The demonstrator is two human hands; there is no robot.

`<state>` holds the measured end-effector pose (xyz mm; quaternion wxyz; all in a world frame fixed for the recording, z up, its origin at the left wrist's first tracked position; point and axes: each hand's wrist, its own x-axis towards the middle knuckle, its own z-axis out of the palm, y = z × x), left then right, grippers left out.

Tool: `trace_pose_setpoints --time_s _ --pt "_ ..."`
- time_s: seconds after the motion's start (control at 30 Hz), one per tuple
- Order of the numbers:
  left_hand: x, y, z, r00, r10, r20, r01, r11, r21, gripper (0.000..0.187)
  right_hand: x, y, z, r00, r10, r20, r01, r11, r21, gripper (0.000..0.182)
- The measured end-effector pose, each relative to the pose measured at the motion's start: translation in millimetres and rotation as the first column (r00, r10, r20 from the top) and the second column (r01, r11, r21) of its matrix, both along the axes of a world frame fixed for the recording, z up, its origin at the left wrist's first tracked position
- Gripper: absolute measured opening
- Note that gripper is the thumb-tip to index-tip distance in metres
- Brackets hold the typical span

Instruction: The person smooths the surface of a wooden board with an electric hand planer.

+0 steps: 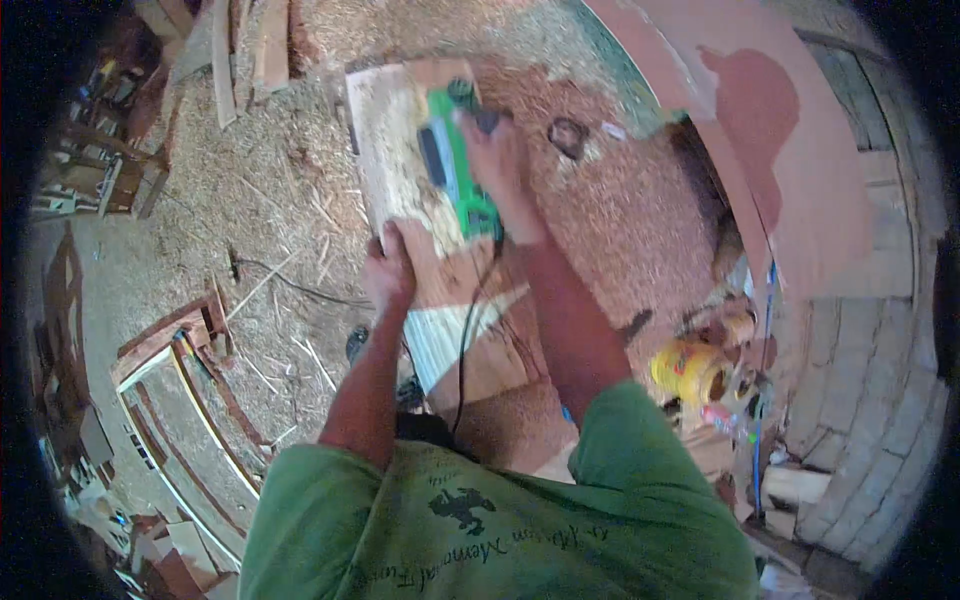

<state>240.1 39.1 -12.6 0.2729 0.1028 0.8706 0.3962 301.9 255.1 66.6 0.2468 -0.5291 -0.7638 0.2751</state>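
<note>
A wide wooden board (385,150) stretches away from my body, with a patch of pale shavings on its upper face. On its right half rests a green electric planer (452,150). My right hand (497,165) is closed around the planer near its front knob; the fingers are partly blurred. Closer to me, my left hand (390,270) grips the board's left edge, thumb on top and the other fingers mostly hidden. A black power cord (468,345) trails from the planer's rear towards my body.
Wood shavings (270,190) cover the ground around the board. To the lower left lies a wooden frame (185,400). A yellow bucket (688,370) lies among clutter on the right, below a large reddish panel (800,150). Loose planks (270,45) are at the far left.
</note>
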Motion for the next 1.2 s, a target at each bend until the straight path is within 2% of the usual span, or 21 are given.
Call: trace_pose_setpoints --time_s 0.03,0.07,0.1,0.13,0.2,0.23,0.27,0.37,0.47,0.5,0.57,0.6,0.67,0.7,0.77,0.87,0.93,1.0,1.07,1.13,1.2 --pt "0.5 1.3 -6.5 1.0 0.016 0.004 -0.016 0.999 0.034 0.084 44.4 -43.6 -2.3 0.996 0.025 -0.084 -0.025 1.0 -0.004 0.049" --pt "2.4 0.4 2.8 1.0 0.01 -0.011 -0.01 1.0 0.023 0.086 88.1 -94.8 12.2 0.998 0.001 -0.055 -0.007 0.994 -0.113 0.045" --pt "2.4 0.7 -0.6 1.0 -0.005 -0.027 0.005 1.0 -0.012 0.088 132.2 -141.8 15.3 0.998 -0.053 0.046 0.056 0.997 -0.059 0.047" --pt "1.4 0.6 -4.2 0.999 -0.021 -0.049 0.018 0.999 -0.045 0.089 164.4 -197.4 39.4 0.978 -0.169 0.122 0.185 0.972 -0.143 0.048" --pt "4.3 -0.7 -6.5 0.998 -0.028 -0.054 0.027 0.999 -0.023 0.089 252.2 -280.6 31.7 0.964 -0.207 0.165 0.236 0.955 -0.179 0.058" --pt "5.1 1.4 -6.9 0.998 -0.029 -0.059 0.028 1.0 -0.013 0.09 282.3 -316.5 40.6 0.964 -0.26 0.062 0.267 0.922 -0.279 0.058" --pt "4.8 5.3 -4.8 0.997 -0.039 -0.064 0.038 0.999 -0.023 0.09 299.0 -336.4 45.4 0.947 -0.319 -0.036 0.281 0.88 -0.384 0.058" --pt "11.7 -0.6 9.7 0.995 -0.081 -0.057 0.077 0.995 -0.069 0.093 300.8 -344.3 58.0 0.947 -0.307 0.093 0.32 0.88 -0.352 0.056" --pt "7.7 2.5 -4.3 0.993 -0.08 -0.086 0.069 0.989 -0.129 0.094 283.8 -307.9 17.6 0.956 -0.262 0.129 0.29 0.9 -0.325 0.056" --pt "14.1 1.7 20.8 0.994 -0.081 -0.072 0.077 0.996 -0.05 0.093 268.4 -293.7 12.1 0.95 -0.283 0.132 0.311 0.898 -0.311 0.055" --pt "7.4 1.1 -2.1 0.987 -0.114 -0.115 0.103 0.99 -0.094 0.091 229.4 -256.2 -0.5 0.94 -0.315 0.133 0.341 0.9 -0.272 0.053" --pt "2.7 3.3 -12.8 0.982 -0.128 -0.136 0.112 0.987 -0.114 0.089 207.3 -232.0 8.1 0.945 -0.31 0.101 0.326 0.894 -0.306 0.052" --pt "3.4 4.3 -17.1 0.992 -0.053 -0.113 0.053 0.999 0.001 0.087 161.1 -185.3 44.7 0.955 -0.293 0.044 0.288 0.878 -0.383 0.051" --pt "5.9 3.9 -16.9 0.995 -0.022 -0.1 0.027 0.998 0.053 0.085 142.2 -165.4 46.4 0.961 -0.276 0.032 0.27 0.901 -0.341 0.05" --pt "10.9 8.9 5.5 0.995 -0.001 -0.098 0.001 1.0 0.003 0.084 108.0 -125.0 44.2 0.969 -0.248 0.008 0.242 0.936 -0.254 0.047" --pt "5.0 7.8 3.6 0.997 -0.009 -0.08 0.007 1.0 -0.023 0.08 72.4 -57.5 -17.7 0.997 -0.071 0.034 0.066 0.99 0.127 0.047" --pt "5.1 9.4 -2.8 0.995 0.001 -0.102 -0.002 1.0 -0.009 0.078 34.7 -19.8 16.4 0.991 -0.124 -0.052 0.118 0.988 -0.095 0.054" --pt "4.4 10.5 7.5 0.995 -0.008 -0.1 0.004 0.999 -0.04 0.077 -0.2 8.5 36.0 0.983 -0.148 -0.106 0.139 0.986 -0.092 0.062" --pt "4.7 11.2 15.6 0.999 -0.004 -0.051 -0.001 0.996 -0.09 0.076 -30.4 51.9 34.6 0.995 -0.099 -0.022 0.097 0.991 -0.094 0.073" --pt "4.4 12.5 18.9 1.0 0.0 -0.023 -0.002 0.996 -0.093 0.075 -68.4 101.6 6.3 0.993 -0.118 0.001 0.117 0.991 0.069 0.082" --pt "3.8 9.9 17.4 0.999 -0.008 -0.045 0.003 0.995 -0.097 0.075 -90.9 124.5 37.4 0.998 -0.058 0.004 0.058 0.998 0.021 0.092"
